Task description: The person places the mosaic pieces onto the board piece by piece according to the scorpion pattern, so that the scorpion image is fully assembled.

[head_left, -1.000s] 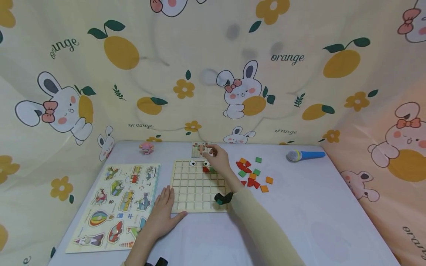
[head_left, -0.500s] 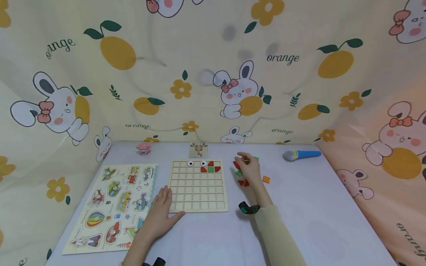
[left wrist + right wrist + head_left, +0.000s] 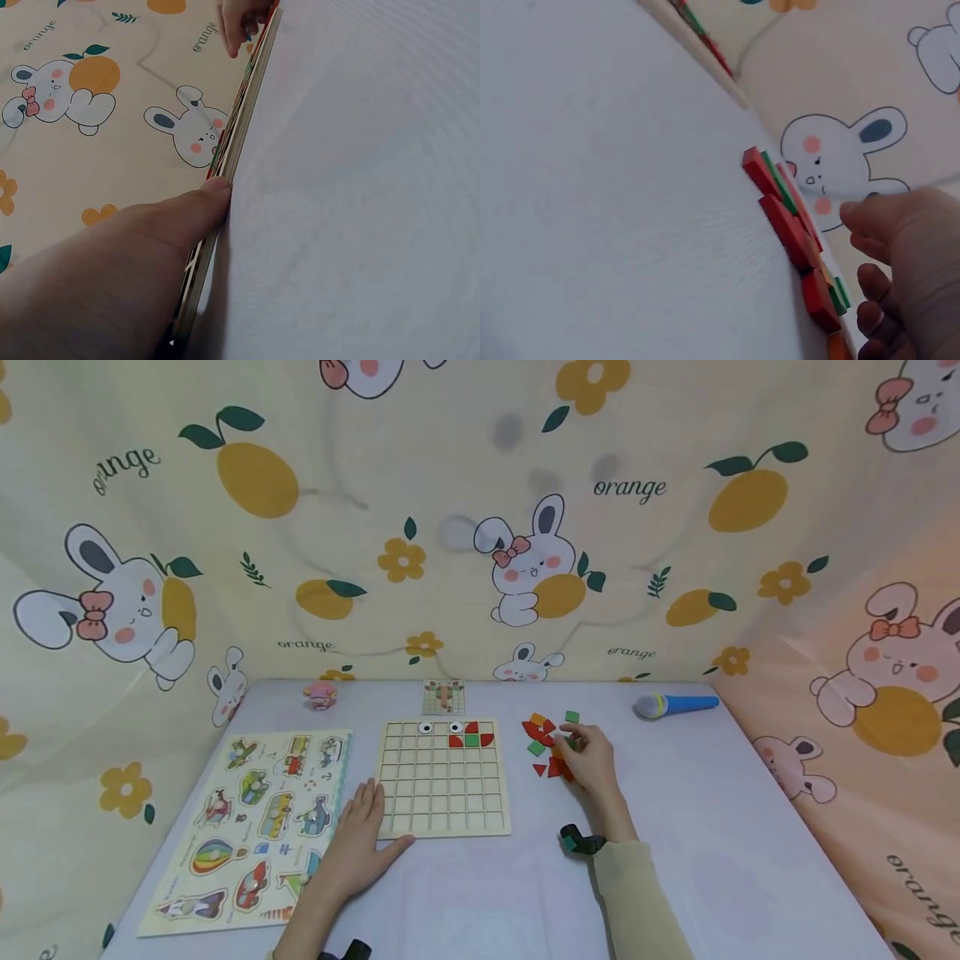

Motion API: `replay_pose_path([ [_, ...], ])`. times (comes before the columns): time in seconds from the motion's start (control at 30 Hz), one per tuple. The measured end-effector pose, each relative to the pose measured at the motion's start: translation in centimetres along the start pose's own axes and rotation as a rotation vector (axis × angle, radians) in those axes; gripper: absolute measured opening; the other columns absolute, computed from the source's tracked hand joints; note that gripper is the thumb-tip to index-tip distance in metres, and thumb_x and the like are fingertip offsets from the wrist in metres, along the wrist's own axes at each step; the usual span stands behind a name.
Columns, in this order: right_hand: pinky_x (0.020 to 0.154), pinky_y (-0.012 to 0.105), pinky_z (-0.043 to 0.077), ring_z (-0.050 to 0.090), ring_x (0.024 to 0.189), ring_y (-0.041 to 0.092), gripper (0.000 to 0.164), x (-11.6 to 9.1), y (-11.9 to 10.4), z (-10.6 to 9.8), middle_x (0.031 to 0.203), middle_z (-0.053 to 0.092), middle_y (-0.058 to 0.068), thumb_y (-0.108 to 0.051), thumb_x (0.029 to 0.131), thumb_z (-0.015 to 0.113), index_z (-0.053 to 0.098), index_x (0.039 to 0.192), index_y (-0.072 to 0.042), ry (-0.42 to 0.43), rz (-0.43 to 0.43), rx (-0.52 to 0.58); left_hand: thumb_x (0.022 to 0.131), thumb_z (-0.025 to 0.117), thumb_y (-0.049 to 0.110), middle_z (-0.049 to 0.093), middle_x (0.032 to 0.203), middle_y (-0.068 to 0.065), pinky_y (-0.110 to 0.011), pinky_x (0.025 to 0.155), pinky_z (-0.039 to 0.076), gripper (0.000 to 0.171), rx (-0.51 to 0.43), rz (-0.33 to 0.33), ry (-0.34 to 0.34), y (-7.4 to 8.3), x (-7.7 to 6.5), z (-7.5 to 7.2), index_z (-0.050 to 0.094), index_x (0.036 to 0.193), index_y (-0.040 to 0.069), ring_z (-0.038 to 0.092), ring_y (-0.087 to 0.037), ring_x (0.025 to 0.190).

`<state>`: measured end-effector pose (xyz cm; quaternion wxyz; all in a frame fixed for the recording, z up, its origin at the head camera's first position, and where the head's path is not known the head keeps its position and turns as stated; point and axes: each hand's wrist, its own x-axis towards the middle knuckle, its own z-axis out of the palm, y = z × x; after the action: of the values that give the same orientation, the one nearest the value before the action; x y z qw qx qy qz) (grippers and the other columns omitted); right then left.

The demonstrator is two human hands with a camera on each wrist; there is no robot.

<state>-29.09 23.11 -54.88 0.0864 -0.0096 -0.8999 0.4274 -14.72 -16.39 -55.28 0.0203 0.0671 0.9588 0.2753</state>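
My left hand [image 3: 366, 852] lies with straight fingers along the left edge of a wooden grid board [image 3: 442, 785]; in the left wrist view its thumb [image 3: 202, 202] touches the board's edge. Two eye pieces [image 3: 455, 727] and several red pieces [image 3: 487, 740] around a green square [image 3: 471, 741] sit in the board's top rows. To the right, my right hand [image 3: 596, 760] is over a scatter of red, green and orange blocks [image 3: 536, 729], hiding some. In the right wrist view its loosely bent fingers are beside the red blocks [image 3: 784, 232], with nothing visible between thumb and fingers.
A small pattern card [image 3: 444, 697] lies behind the board. Left of it is a vehicle puzzle board [image 3: 247, 827]. A pink figurine [image 3: 320, 695] stands at the back left, and a blue toy microphone [image 3: 675, 705] lies at the back right. A printed cloth hangs behind the table.
My right hand has moved right, from above the board's top near the card to the loose blocks, uncovering the board and card. My left hand has stayed on the board's edge.
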Motion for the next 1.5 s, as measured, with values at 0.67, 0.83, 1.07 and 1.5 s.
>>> replay_pose_path([
  [0.67, 0.090, 0.048, 0.055, 0.057, 0.106, 0.035, 0.040, 2.3, -1.5, 1.1, 0.117, 0.064, 0.022, -0.032, 0.101, 0.072, 0.072, 0.125, 0.000, -0.012, 0.138, -0.145, 0.096, 0.072, 0.053, 0.017, 0.172, -0.031, -0.063, 0.130, 0.013, 0.104, -0.012, 0.014, 0.013, 0.1, -0.2, -0.3, 0.026, 0.161, -0.014, 0.011, -0.049, 0.161],
  [0.83, 0.089, 0.048, 0.053, 0.056, 0.105, 0.035, 0.037, 2.7, -1.8, 1.6, 0.115, 0.062, 0.021, -0.032, 0.099, 0.072, 0.073, 0.118, 0.000, 0.008, 0.179, -0.166, 0.098, 0.071, 0.054, 0.012, 0.174, -0.028, -0.060, 0.131, 0.010, 0.105, -0.018, -0.007, -0.025, 0.1, -0.1, -0.2, 0.020, 0.163, -0.011, 0.006, -0.046, 0.163],
  [1.07, 0.089, 0.051, 0.051, 0.058, 0.103, 0.038, 0.035, 2.7, -2.0, 1.8, 0.110, 0.064, 0.023, -0.028, 0.098, 0.069, 0.074, 0.116, 0.001, 0.060, 0.109, -0.176, 0.097, 0.070, 0.055, 0.013, 0.173, -0.029, -0.062, 0.131, 0.011, 0.106, -0.007, 0.001, -0.014, 0.0, 0.0, -0.1, 0.021, 0.163, -0.011, 0.007, -0.046, 0.162],
  [1.5, 0.094, 0.052, 0.050, 0.055, 0.104, 0.037, 0.037, 2.6, -1.9, 1.5, 0.115, 0.063, 0.024, -0.024, 0.103, 0.070, 0.071, 0.125, 0.006, 0.007, 0.095, -0.165, 0.097, 0.071, 0.055, 0.013, 0.174, -0.028, -0.060, 0.131, 0.010, 0.106, -0.017, -0.003, -0.010, -0.1, 0.0, 0.0, 0.021, 0.163, -0.010, 0.007, -0.045, 0.163],
])
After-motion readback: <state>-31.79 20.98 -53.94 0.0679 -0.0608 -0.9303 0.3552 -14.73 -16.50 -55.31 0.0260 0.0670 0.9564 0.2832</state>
